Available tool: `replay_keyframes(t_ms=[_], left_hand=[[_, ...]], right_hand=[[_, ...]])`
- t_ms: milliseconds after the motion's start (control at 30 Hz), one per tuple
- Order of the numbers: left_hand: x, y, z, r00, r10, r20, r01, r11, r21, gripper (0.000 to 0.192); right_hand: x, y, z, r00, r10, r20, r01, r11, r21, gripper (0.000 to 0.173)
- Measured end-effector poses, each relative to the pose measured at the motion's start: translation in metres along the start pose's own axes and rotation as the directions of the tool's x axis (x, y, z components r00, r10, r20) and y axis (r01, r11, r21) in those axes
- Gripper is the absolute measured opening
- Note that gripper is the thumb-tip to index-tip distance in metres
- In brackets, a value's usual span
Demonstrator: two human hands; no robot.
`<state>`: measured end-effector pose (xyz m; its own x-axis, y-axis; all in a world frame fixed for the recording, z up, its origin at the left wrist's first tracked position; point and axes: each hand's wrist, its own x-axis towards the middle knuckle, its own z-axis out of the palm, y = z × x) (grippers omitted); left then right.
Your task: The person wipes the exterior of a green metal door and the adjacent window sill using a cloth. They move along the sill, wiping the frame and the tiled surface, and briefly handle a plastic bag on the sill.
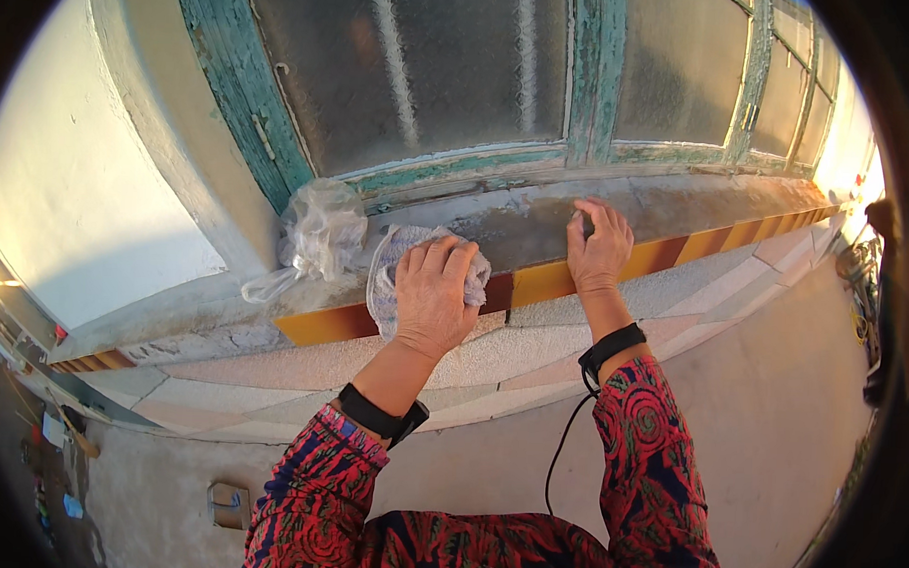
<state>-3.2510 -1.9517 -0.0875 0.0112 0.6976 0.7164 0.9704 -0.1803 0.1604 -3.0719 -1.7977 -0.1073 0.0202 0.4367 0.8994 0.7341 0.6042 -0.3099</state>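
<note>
A light cloth [392, 270] with a faint bluish pattern lies bunched on the concrete windowsill [517, 218], one end hanging over its front edge. My left hand [435, 291] rests on top of the cloth with its fingers curled onto it. Farther right, my right hand [599, 240] is over the sill near the tiled edge, thumb and fingertips curled with a gap between them. Whether something small is between them cannot be told. A crumpled clear plastic bag [321, 230] sits on the sill left of the cloth, against the window frame's corner.
Behind the sill stands a window with peeling green wooden frames [597, 79] and textured glass. Yellow and brown tiles [552, 282] line the sill's edge above a stone-patterned wall. A cardboard box [229, 504] is on the ground at lower left. A black cable [557, 460] hangs from my right wrist strap.
</note>
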Motion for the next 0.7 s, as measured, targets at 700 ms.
replay_keyframes(t_ms=[700], left_hand=[[0.043,0.057,0.069,0.994,0.039,0.097,-0.047,0.996,0.080,0.060]], right_hand=[[-0.005,0.004,0.006,0.998,0.002,-0.066,0.000,1.000,0.029,0.012]])
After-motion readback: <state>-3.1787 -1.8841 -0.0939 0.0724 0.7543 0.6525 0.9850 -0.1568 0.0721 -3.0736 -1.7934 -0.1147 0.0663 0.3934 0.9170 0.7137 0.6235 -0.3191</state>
